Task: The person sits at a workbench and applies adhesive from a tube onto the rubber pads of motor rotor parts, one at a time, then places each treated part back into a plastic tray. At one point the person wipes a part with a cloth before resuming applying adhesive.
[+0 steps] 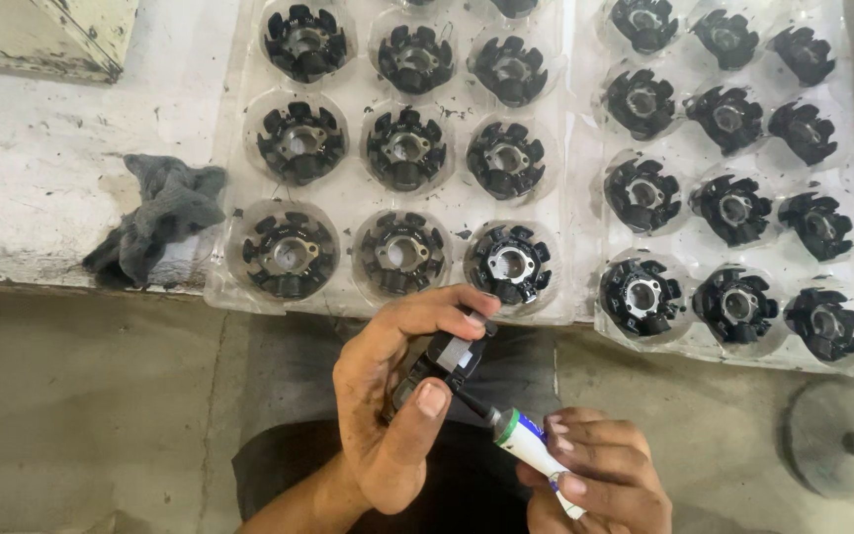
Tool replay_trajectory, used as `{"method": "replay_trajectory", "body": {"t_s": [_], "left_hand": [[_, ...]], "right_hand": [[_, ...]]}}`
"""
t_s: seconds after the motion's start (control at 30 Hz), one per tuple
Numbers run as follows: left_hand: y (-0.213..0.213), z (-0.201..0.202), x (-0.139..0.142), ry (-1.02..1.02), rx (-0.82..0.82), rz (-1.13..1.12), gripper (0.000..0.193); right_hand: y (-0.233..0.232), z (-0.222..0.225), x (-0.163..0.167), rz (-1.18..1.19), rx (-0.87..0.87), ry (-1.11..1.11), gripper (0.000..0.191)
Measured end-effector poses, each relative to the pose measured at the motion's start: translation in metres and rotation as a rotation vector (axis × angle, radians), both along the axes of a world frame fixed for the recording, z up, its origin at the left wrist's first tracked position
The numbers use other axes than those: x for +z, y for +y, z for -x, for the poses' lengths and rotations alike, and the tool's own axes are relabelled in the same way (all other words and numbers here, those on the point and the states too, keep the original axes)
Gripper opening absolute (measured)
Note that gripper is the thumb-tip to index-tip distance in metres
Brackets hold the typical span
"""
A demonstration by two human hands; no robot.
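Observation:
My left hand [392,396] grips a small black part with a grey face [450,354], pinched between thumb and fingers above my lap. A white tube with a green collar and black nozzle [524,440] is in my right hand [600,475]; its tip touches the part's lower edge. Just beyond the hands, two clear plastic trays [567,213] on the workbench hold several black round stator-like parts [510,262], one per pocket.
A crumpled grey rag [158,220] lies on the stained white bench [42,168] left of the trays. The bench's front edge runs just above my hands. A round stool base [827,440] stands on the concrete floor at right.

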State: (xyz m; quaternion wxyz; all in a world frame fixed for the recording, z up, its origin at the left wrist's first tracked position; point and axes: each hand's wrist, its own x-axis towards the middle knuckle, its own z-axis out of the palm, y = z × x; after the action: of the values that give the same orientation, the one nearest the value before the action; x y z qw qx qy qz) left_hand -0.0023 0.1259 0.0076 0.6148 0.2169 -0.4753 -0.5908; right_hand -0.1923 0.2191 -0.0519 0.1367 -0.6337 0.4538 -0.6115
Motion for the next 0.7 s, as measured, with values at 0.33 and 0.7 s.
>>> {"method": "replay_trajectory", "body": {"t_s": [0.33,0.7], "left_hand": [[-0.0013,0.0043,-0.0053,0.026,-0.01,-0.031,0.037],[-0.0016,0.0051,-0.0063,0.054,-0.034,-0.08,0.038]], "right_hand": [[-0.0026,0.0067,0.0071,-0.015,0.05,0.009,0.053],[0.0028,0.0093,0.0023,-0.02,0.014,0.045,0.056]]}}
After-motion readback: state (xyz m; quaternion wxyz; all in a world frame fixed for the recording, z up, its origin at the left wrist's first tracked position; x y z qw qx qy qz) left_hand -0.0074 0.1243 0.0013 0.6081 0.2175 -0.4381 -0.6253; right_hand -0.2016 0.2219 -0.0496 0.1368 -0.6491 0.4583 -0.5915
